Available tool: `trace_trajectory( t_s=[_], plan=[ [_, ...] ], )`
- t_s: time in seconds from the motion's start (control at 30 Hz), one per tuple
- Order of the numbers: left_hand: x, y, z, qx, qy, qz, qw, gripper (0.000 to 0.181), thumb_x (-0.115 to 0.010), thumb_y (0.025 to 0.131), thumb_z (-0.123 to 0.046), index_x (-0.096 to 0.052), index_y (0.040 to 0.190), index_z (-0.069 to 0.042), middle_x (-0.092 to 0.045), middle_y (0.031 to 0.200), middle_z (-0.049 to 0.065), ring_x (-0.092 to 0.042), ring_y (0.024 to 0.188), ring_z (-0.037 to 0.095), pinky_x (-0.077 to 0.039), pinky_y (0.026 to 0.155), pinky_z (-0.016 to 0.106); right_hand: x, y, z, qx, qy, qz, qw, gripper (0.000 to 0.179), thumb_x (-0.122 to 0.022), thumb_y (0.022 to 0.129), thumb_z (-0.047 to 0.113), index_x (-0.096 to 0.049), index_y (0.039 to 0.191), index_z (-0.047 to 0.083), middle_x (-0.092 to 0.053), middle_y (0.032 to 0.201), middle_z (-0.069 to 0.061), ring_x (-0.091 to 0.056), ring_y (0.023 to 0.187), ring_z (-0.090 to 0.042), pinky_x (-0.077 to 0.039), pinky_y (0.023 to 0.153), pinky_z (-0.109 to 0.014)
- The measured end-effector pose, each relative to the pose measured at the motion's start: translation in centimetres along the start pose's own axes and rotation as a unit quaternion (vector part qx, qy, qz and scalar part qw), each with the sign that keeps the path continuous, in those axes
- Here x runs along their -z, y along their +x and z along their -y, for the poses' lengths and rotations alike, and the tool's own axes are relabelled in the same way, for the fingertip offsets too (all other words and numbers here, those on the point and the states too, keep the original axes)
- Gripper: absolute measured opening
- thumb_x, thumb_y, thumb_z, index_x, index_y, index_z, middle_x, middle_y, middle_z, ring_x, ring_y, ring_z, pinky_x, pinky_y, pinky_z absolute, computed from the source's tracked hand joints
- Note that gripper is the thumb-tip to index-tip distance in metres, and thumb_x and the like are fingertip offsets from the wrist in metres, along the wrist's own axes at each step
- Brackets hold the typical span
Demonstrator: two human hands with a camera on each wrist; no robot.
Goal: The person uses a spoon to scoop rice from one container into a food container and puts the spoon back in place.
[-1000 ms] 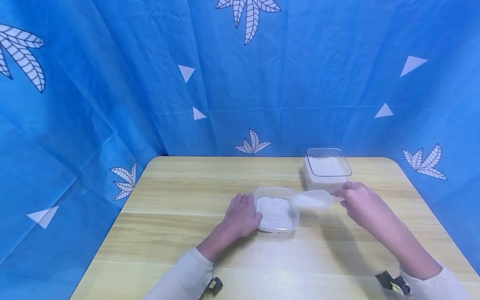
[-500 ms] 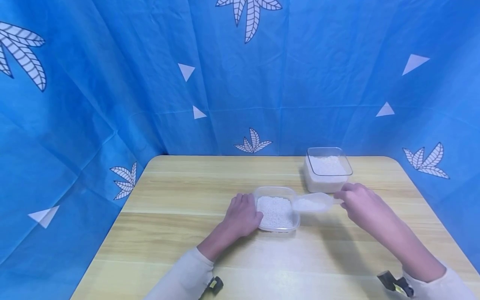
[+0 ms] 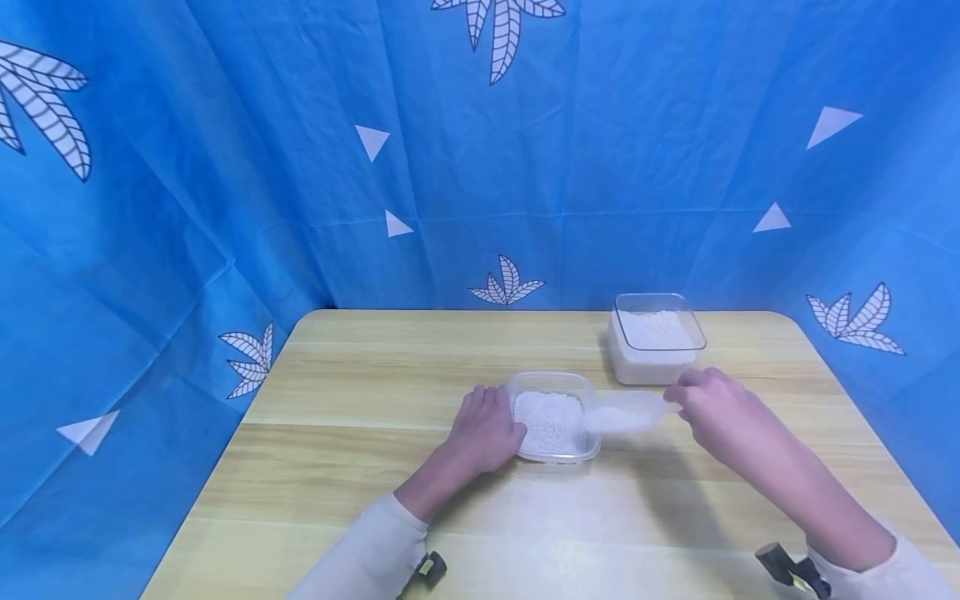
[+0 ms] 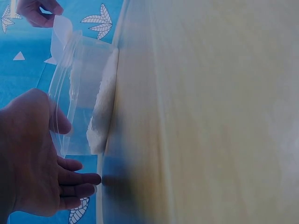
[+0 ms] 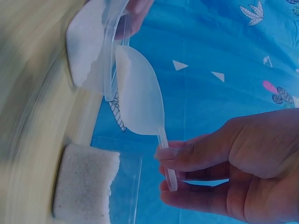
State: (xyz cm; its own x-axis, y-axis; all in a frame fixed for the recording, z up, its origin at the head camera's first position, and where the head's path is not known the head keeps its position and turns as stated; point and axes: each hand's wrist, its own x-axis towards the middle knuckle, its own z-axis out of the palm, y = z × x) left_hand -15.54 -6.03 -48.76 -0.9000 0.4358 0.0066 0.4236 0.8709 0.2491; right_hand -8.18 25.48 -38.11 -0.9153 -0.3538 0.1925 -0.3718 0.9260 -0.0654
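My left hand (image 3: 483, 429) holds the left side of a clear plastic container (image 3: 557, 458). Its thumb (image 4: 60, 122) hooks over the rim, with the other fingers along the outside. White granules (image 3: 550, 423) cover the container's bottom. Between thumb and fingers, my right hand (image 5: 224, 168) pinches the thin handle of a translucent scoop (image 5: 142, 95). The scoop's bowl is tilted, its tip at the container's right rim. Some white granules (image 5: 123, 70) lie along the lower side of the bowl. From the frames I cannot tell whether any are falling.
A deeper clear box (image 3: 651, 367), largely filled with white granules, stands behind the scoop toward the back right of the wooden table (image 3: 375, 383). Blue cloth (image 3: 480, 167) with leaf prints hangs around the back and sides.
The scoop's bowl has rolled over and dropped slightly at the container's right rim, my right hand turning with it. My left hand and both containers have stayed in place.
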Motion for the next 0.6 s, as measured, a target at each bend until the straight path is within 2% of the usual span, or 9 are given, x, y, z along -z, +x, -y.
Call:
trace_trajectory(
  t_s=[0.2, 0.37, 0.6],
  plan=[
    [-0.1, 0.1, 0.0, 0.001, -0.002, 0.000, 1.0000, 0.029, -0.047, 0.096, -0.034, -0.048, 0.102, -0.006, -0.047, 0.093, 0.006, -0.040, 0.091, 0.023, -0.036, 0.090, 0.036, -0.1, 0.4, 0.2, -0.001, -0.016, -0.001, 0.9999, 0.032, -0.078, 0.072, -0.016, -0.079, 0.098, 0.002, -0.072, 0.096, -0.017, -0.067, 0.086, -0.036, -0.060, 0.073, -0.048],
    [0.0, 0.1, 0.1, 0.002, -0.006, -0.001, 1.0000, 0.028, -0.047, 0.096, -0.034, -0.048, 0.102, -0.006, -0.047, 0.092, 0.006, -0.040, 0.091, 0.023, -0.036, 0.089, 0.036, -0.1, 1.1, 0.3, -0.003, -0.028, -0.009, 0.9995, 0.034, -0.074, 0.075, -0.016, -0.080, 0.102, 0.003, -0.071, 0.093, -0.016, -0.064, 0.083, -0.033, -0.058, 0.068, -0.044],
    [-0.1, 0.1, 0.2, -0.002, -0.002, -0.003, 1.0000, 0.029, -0.046, 0.097, -0.035, -0.048, 0.102, -0.007, -0.048, 0.093, 0.005, -0.039, 0.092, 0.023, -0.037, 0.092, 0.037, -0.1, 1.9, 0.2, 0.005, -0.062, -0.035, 0.9975, 0.034, -0.065, 0.073, -0.022, -0.078, 0.095, 0.001, -0.066, 0.085, -0.016, -0.060, 0.077, -0.033, -0.055, 0.064, -0.041]
  ],
)
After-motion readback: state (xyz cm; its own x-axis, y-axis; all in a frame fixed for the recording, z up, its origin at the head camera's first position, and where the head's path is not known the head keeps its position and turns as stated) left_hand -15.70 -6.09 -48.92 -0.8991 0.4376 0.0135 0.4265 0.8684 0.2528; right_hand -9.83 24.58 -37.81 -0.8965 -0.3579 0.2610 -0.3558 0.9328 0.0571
